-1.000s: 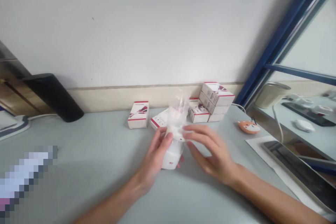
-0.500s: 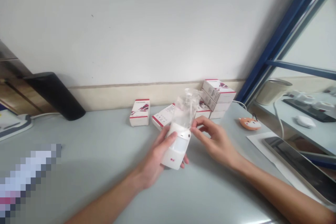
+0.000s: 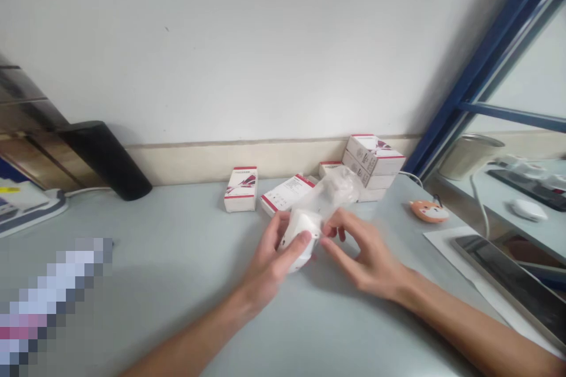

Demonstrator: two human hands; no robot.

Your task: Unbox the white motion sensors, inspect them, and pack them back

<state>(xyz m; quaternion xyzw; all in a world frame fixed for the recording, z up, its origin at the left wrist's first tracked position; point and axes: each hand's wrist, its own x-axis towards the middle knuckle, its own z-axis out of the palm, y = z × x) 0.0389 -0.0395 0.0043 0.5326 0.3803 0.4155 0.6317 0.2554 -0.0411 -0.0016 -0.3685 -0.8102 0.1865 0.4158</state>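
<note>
Head view: we have the white device (image 3: 304, 224) in our left hand (image 3: 270, 260), tilted, thumb pressed across the side facing us, other fingers hooked behind its left edge. It looks held above the table (image 3: 198, 265). Left fingers are firmly around it. Our right hand (image 3: 374, 259) has thumb and forefinger brought narrow, tips just right of the device; we can't tell if they pinch any film, too blurred.

Plastic bag (image 3: 342, 184) runs from the device's far end to a puffed clump beyond the right fingers. Can't tell how much of the device it covers.

Handling, our judgement: device is light, stiff, smooth-shelled, so slippery, more so with film under the thumb. Best taken by the side edges, off the dark spots on its shell, which could be delicate. Bag is soft, almost weightless; take it by a loose fold.

Just beyond the left fingers lies the flat box (image 3: 286, 192); past the right fingers, behind the bag, the box stack (image 3: 381, 160).
</note>
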